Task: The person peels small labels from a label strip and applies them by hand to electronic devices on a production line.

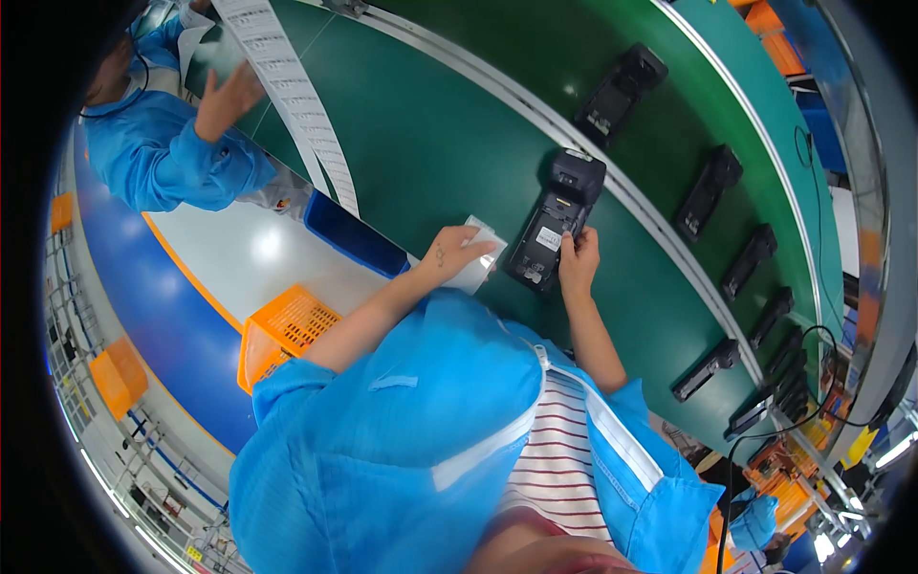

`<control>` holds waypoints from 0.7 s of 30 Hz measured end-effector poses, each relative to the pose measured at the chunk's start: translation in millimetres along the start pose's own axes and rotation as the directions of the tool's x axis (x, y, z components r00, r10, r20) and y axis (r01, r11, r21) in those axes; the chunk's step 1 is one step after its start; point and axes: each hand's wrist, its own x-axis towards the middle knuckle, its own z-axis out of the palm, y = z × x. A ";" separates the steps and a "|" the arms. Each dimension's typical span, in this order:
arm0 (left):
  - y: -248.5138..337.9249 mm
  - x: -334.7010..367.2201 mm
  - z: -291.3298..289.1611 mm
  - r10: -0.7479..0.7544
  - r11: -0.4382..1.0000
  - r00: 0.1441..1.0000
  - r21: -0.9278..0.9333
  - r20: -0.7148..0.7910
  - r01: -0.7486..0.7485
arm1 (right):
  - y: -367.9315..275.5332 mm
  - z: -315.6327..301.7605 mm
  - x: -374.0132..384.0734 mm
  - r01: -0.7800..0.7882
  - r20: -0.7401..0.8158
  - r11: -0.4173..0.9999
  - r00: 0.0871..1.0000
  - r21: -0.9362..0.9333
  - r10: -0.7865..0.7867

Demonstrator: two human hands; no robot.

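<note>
A black handheld terminal [555,222] lies back-up on the green work surface [430,134] in front of me. My right hand [578,258] pinches its near right edge. My left hand [449,254] rests just left of the device on a small clear plastic bag or sheet [478,266], fingers closed over it. My blue smock sleeves fill the lower part of the view.
Several more black terminals [706,191] ride the green conveyor belt to the right. A co-worker in a blue smock [163,153] at the upper left raises a hand near a long white paper strip [287,86]. A blue bin [354,234] and an orange crate [282,330] stand left.
</note>
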 end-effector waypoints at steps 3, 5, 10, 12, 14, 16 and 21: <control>4.9 -11.9 -13.6 0.009 1.000 0.998 -0.010 -0.069 -0.010 | -25.6 27.7 54.4 0.045 0.122 0.959 0.989 0.280 -0.082; 3.5 -24.0 -20.2 -0.001 0.999 0.992 -0.034 -0.129 -0.003 | -49.0 57.0 99.7 0.142 0.120 0.977 0.979 0.161 -0.163; -2.9 -16.2 -21.3 -0.033 0.988 0.980 -0.152 -0.194 0.003 | -80.1 92.9 258.2 0.207 0.061 0.916 0.968 0.345 -0.242; -9.1 -22.6 -30.4 -0.046 0.985 0.974 -0.170 -0.222 0.008 | -111.1 110.7 266.2 -0.017 0.207 0.784 0.968 0.620 -0.143; -9.0 -28.4 -34.8 -0.071 0.975 0.970 -0.222 -0.230 0.019 | -131.6 118.5 264.7 0.178 0.156 0.851 0.945 0.494 -0.288; -7.6 -17.7 -33.7 -0.038 0.983 0.975 -0.185 -0.219 -0.003 | -120.0 87.2 289.5 0.548 -0.127 0.832 0.834 0.086 -0.537; -13.6 -13.4 -27.0 -0.049 0.985 0.976 -0.174 -0.213 0.011 | -101.1 42.1 239.1 -0.043 -0.359 0.620 0.846 -0.784 -0.395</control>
